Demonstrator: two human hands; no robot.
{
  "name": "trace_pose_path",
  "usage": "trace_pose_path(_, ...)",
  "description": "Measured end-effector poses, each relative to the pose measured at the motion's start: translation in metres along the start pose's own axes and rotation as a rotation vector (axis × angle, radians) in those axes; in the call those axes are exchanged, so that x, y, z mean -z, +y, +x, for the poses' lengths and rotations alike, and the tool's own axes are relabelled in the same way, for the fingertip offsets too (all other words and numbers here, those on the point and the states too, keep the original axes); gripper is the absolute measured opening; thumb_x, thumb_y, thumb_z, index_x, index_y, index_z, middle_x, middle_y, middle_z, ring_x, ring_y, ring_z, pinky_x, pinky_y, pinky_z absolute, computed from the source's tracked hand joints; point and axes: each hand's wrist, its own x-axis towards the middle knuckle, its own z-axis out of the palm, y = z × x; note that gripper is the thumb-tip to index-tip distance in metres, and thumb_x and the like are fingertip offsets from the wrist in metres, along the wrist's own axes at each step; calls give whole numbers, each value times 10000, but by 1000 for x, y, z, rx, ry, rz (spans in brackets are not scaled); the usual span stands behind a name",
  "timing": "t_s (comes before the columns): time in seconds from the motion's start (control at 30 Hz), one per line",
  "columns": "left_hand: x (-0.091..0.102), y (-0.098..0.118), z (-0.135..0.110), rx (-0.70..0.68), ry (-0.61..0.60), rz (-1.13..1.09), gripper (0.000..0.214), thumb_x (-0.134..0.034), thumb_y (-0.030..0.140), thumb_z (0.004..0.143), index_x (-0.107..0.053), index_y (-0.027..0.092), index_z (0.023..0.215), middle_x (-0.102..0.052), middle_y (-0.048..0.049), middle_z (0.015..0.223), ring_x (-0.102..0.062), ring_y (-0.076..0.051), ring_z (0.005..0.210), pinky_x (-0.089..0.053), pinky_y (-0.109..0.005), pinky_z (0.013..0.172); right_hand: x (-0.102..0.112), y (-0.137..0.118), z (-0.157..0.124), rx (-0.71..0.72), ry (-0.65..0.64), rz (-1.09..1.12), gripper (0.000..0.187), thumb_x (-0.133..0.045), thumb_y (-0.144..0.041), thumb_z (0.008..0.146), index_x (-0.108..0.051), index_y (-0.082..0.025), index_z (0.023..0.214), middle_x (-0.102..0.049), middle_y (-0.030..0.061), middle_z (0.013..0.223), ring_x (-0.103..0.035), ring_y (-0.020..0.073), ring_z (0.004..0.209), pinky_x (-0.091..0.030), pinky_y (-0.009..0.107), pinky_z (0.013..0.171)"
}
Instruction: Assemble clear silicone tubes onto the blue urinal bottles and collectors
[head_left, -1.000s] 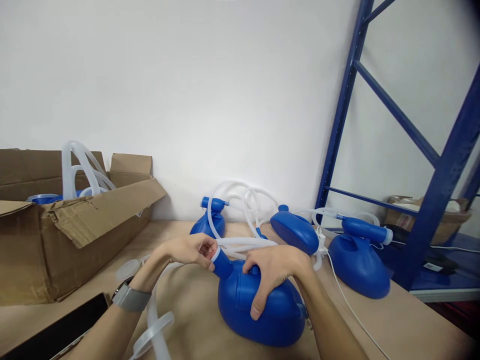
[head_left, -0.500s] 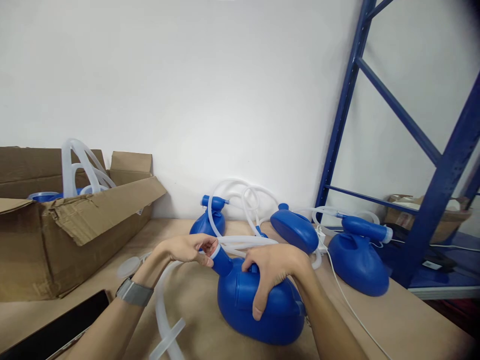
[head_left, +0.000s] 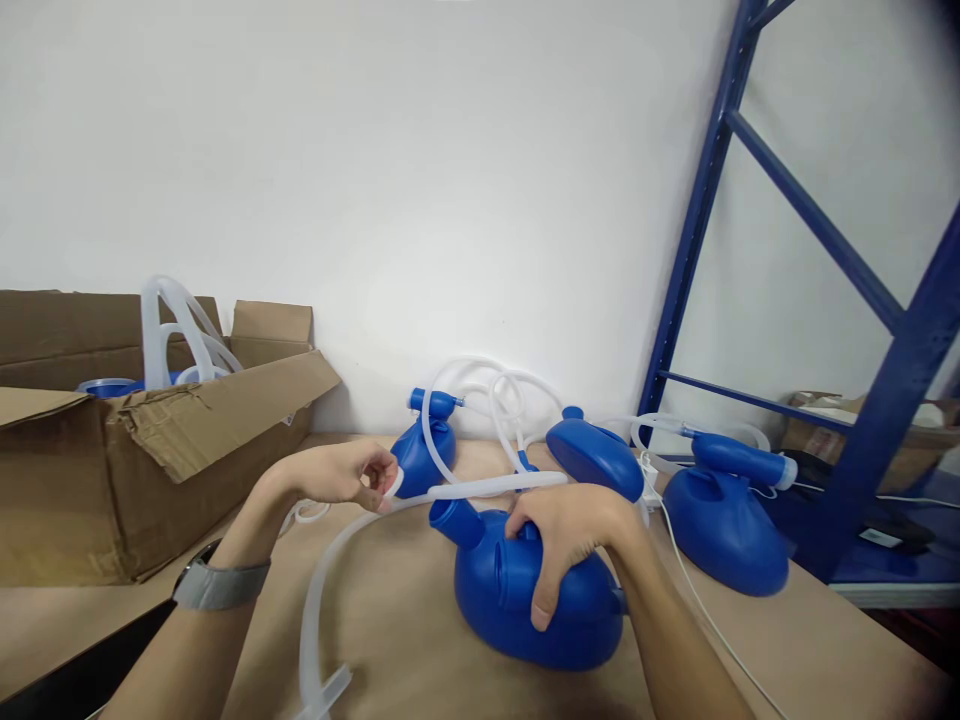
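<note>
Low and right of centre, on the near part of the tan table (head_left: pixel 409 640), sits a blue bottle (head_left: pixel 502 610), its short neck (head_left: pixel 456 522) slanting up to the left with the mouth uncovered. The right hand (head_left: pixel 574 525) is closed over its top, thumb laid down the near face and fingers hooked at the handle (their tips are partly hidden there). Left of the mouth, with a gap between, the left hand (head_left: pixel 341 475) is curled nearly closed, thumb and fingers pinching a small white cap (head_left: pixel 394 484).

Tabletop shows between the left forearm and the bottle, and this is the widest room beside it; a clear tube (head_left: pixel 309 610) curves through that stretch, running behind the neck at its far end. On the other side, the right forearm fills the space close to the bottle, and past it a thin white cable (head_left: pixel 694 595) trails toward the near edge.

Behind stand a blue bottle with a hose (head_left: pixel 424 455), a tilted blue bottle (head_left: pixel 596 455) and, farther right, a larger-looking blue bottle (head_left: pixel 724 525) near the table's right edge, which slopes away toward a blue metal rack (head_left: pixel 697 220). At far left, an open cardboard box (head_left: pixel 60 490) bounds the surface, one flap leaning outward. A plain white wall (head_left: pixel 465 200) closes off the back.
</note>
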Motion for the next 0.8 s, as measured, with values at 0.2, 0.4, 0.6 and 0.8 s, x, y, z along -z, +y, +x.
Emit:
trace_pose_path(0.2,-5,-55,16,427,88,212,146,-745,216,590,-621,192,663,-620,4,644,-595,-201,667,-429,-290,622,0,-3,-38,29,202,8,906,-864,-532,496,-664,-261,1338,-634,70,1363,-595,381,1210,-493,406,1016)
trace_pose_path(0.4,-24,-88,35,495,-18,220,230,-731,360,857,-676,140,820,-661,17,752,-638,-144,718,-542,-305,725,-4,21,-76,10,311,51,943,-908,-596,416,-683,-339,1294,-621,42,1393,-576,407,1247,-494,420,1057)
trace_pose_path(0.6,-10,-115,35,445,135,202,253,-662,345,920,-670,152,1082,-709,-39,1037,-671,-168,912,-553,-339,857,-13,70,-78,-37,532,118,770,-827,-662,604,-691,-322,1282,-636,66,1374,-543,458,1288,-517,483,1046)
trace_pose_path(0.8,-5,-150,16,651,301,310,348,-689,364,908,-629,162,1185,-651,-81,1199,-644,-222,1062,-559,-436,927,-17,85,-79,-62,726,49,684,-752,-652,730,-648,-358,1339,-556,43,1470,-526,415,1331,-480,488,1105)
